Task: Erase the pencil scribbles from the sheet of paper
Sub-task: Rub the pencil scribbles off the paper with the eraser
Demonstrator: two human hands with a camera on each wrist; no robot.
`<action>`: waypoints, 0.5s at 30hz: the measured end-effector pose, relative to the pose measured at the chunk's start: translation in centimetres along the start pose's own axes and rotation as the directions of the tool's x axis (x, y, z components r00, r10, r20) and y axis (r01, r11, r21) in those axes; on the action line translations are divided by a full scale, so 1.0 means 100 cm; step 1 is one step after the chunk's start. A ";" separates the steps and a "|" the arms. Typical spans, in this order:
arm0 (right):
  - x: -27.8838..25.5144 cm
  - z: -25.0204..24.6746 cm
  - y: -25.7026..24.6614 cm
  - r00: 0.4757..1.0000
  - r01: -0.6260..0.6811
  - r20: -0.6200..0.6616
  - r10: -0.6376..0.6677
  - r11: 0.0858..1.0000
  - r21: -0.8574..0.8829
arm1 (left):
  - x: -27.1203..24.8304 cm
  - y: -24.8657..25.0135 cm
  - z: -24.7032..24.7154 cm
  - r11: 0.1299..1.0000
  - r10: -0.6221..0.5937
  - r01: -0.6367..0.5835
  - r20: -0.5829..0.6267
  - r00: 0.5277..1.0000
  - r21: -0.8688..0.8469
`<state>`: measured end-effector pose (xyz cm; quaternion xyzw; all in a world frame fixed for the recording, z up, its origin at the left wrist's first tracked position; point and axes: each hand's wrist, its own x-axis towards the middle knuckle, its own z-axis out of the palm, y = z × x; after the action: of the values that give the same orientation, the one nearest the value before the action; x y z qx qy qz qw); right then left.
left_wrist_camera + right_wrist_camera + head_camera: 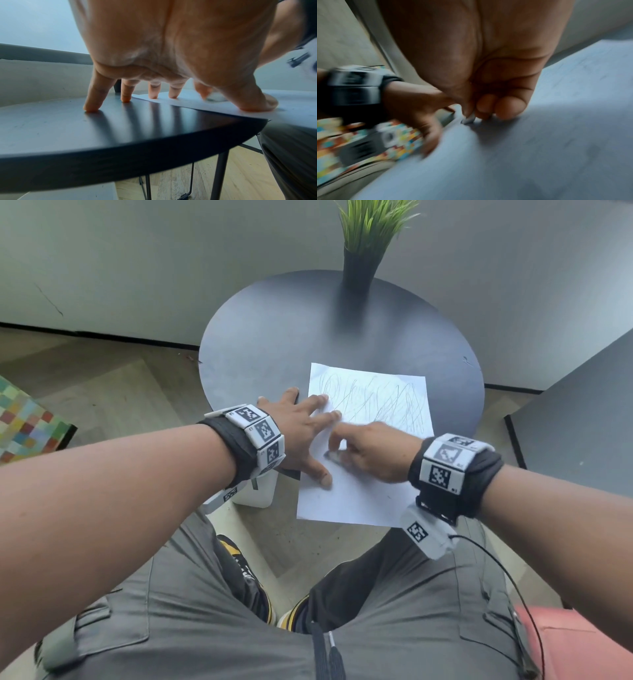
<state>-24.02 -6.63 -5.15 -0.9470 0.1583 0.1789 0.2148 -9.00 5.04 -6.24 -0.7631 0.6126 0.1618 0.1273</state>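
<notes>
While the left hand (294,429) lies flat with its fingers spread, the sheet of paper (356,501) rests on the round dark table (267,337), with its near edge hanging past the rim at about 6 o'clock. On the left wrist view the little and ring fingertips (91,108) press on bare tabletop, the next two fingertips land on the paper's left edge, and the thumb (257,105) presses the sheet nearer the person. Pencil scribbles (376,402) cover the far half of the sheet, toward 12 o'clock; the near half looks mostly clean, apart from a small grey smudge just under the right hand.

The right hand (370,453) sits at the middle of the sheet, at 3 o'clock of the left thumb, its fingers curled and pinching a small white eraser (469,119) whose tip touches the paper. That view is blurred, so the eraser's shape is hard to read. Both wrists wear black bands with white marker tags (260,429).

A green plant in a dark vase (359,265) stands at the table's 12 o'clock edge, well apart from the sheet
</notes>
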 end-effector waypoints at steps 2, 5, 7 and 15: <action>0.010 -0.011 0.018 0.984 -0.114 -0.132 0.119 0.992 0.046 | 0.000 0.000 -0.001 1.000 -0.010 0.010 0.009 1.000 0.003; 0.010 -0.012 0.025 0.965 -0.166 -0.187 0.185 0.980 0.109 | 0.000 0.001 -0.002 1.000 -0.018 0.017 0.022 1.000 0.013; 0.000 -0.001 0.011 0.992 -0.073 -0.097 0.082 0.993 0.091 | 0.001 0.002 -0.003 1.000 -0.016 0.015 0.033 0.999 0.010; 0.002 -0.010 0.025 0.973 -0.160 -0.150 0.177 0.980 0.122 | 0.003 0.004 -0.006 0.999 -0.029 0.027 0.062 0.998 0.030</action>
<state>-24.53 -9.32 -5.23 -0.9283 0.2643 0.1111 0.2367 -9.28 4.48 -5.82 -0.7643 0.5998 0.1745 0.1598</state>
